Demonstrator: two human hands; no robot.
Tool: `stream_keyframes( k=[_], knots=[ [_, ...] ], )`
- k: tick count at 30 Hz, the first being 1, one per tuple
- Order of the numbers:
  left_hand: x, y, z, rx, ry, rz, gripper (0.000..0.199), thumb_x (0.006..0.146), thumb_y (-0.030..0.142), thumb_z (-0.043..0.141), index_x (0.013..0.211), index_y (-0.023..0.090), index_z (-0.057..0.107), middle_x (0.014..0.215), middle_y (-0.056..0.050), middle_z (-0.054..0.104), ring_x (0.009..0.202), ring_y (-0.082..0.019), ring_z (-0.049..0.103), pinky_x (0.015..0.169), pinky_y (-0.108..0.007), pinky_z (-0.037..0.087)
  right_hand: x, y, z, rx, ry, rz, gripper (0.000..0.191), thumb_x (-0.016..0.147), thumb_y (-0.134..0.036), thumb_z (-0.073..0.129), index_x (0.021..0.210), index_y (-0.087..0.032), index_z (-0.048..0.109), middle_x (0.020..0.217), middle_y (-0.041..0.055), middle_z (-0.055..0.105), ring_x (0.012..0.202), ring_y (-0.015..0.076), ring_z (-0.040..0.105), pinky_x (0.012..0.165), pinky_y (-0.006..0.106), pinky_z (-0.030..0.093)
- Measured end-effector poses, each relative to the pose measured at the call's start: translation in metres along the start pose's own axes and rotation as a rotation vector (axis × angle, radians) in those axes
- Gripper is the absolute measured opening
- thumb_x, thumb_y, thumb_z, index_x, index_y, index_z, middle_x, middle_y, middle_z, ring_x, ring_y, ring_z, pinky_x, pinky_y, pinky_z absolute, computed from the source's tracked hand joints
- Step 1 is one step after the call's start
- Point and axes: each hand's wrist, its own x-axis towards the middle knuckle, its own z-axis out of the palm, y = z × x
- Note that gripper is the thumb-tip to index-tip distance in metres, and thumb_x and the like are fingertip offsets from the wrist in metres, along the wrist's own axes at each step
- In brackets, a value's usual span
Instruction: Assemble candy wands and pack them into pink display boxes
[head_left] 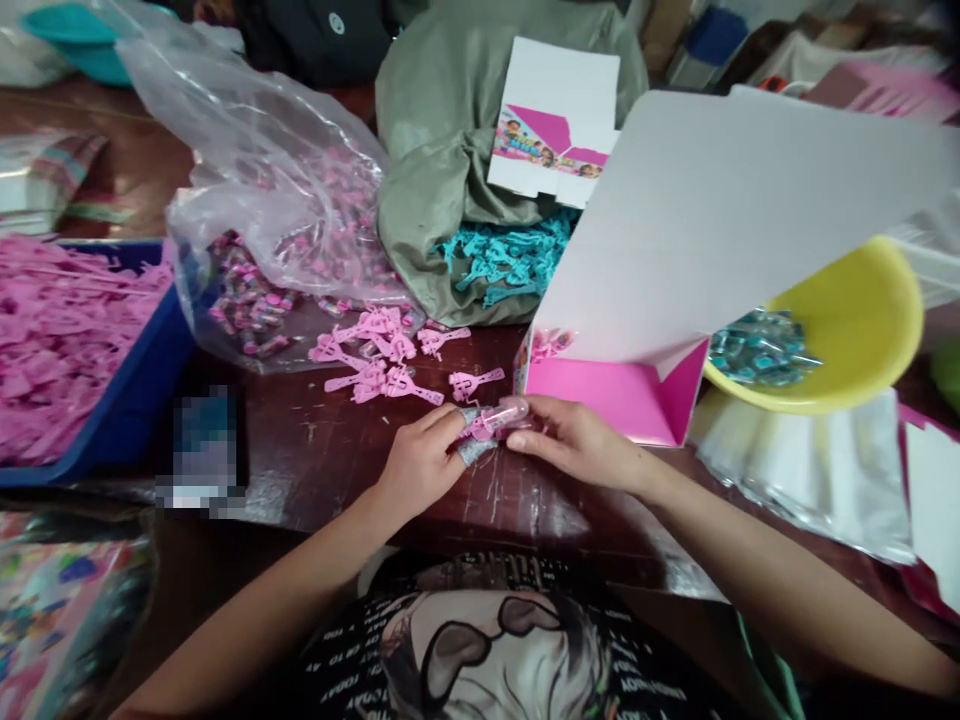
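Observation:
Between my left hand [420, 468] and my right hand [570, 442] is a small clear plastic capsule [496, 415] with pink inside. My right fingertips pinch its end. My left fingers press on a silver foil packet [474, 450] beneath a pink plastic piece. Loose pink plastic toy pieces [382, 360] lie on the dark wooden table [322, 490] just beyond my hands. A clear plastic bag [300, 200] of pink-filled capsules slumps behind them.
A blue tray [142, 390] heaped with pink pieces stands at the left. An open white and pink carton [697, 240] stands at the right, before a yellow bowl [862, 320] of teal packets. Teal pieces rest on a grey-green sack [427, 130]. Foil sheets [802, 480] lie at the right.

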Motion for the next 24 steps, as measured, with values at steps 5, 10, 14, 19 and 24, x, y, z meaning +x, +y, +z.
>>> stream_keyframes(
  k=[5,10,14,19,24],
  knots=[
    [0.021,0.013,0.023,-0.143,-0.091,-0.156,0.048,0.089,0.034,0.071,0.132,0.022,0.051,0.102,-0.004,0.072,0.088,-0.02,0.071,0.081,-0.035,0.059,-0.013,-0.002,-0.028,-0.031,-0.009,-0.068,0.049,0.087,-0.05,0.071,0.129,-0.024,0.065,0.124,0.0056,0.071,0.106,0.0212,0.069,0.095,0.039,0.057],
    [0.036,0.009,0.062,0.018,0.049,-0.21,0.118,0.071,0.051,0.085,0.157,0.018,0.013,0.153,-0.025,0.04,0.142,-0.042,0.041,0.114,-0.061,0.04,-0.009,-0.001,-0.079,-0.597,0.198,0.022,0.038,0.092,-0.053,0.063,0.118,-0.028,0.072,0.115,0.0042,0.076,0.098,0.0246,0.072,0.085,0.042,0.057],
    [0.043,0.004,0.095,0.114,-0.085,-0.248,0.125,0.073,0.047,0.085,0.158,0.013,0.0,0.16,-0.03,0.026,0.148,-0.044,0.03,0.117,-0.061,0.034,0.012,0.008,-0.098,-0.975,0.043,0.151,0.031,0.096,-0.049,0.056,0.115,-0.031,0.072,0.115,0.0043,0.076,0.1,0.0278,0.071,0.072,0.039,0.053],
    [0.049,0.009,0.109,0.181,-0.167,-0.261,0.113,0.082,0.039,0.077,0.158,0.012,-0.001,0.158,-0.028,0.034,0.148,-0.038,0.034,0.119,-0.06,0.029,0.031,0.007,-0.095,-1.055,-0.173,0.205,0.03,0.095,-0.05,0.055,0.104,-0.028,0.073,0.099,0.0068,0.078,0.087,0.0275,0.071,0.063,0.036,0.046],
    [0.041,0.019,0.101,0.177,-0.176,-0.285,0.108,0.086,0.047,0.069,0.158,0.012,-0.004,0.16,-0.026,0.032,0.148,-0.036,0.034,0.119,-0.06,0.027,0.023,0.008,-0.078,-1.115,0.082,0.122,0.046,0.094,-0.059,0.05,0.121,-0.027,0.067,0.106,0.0107,0.076,0.084,0.0298,0.071,0.054,0.036,0.043]
  ],
)
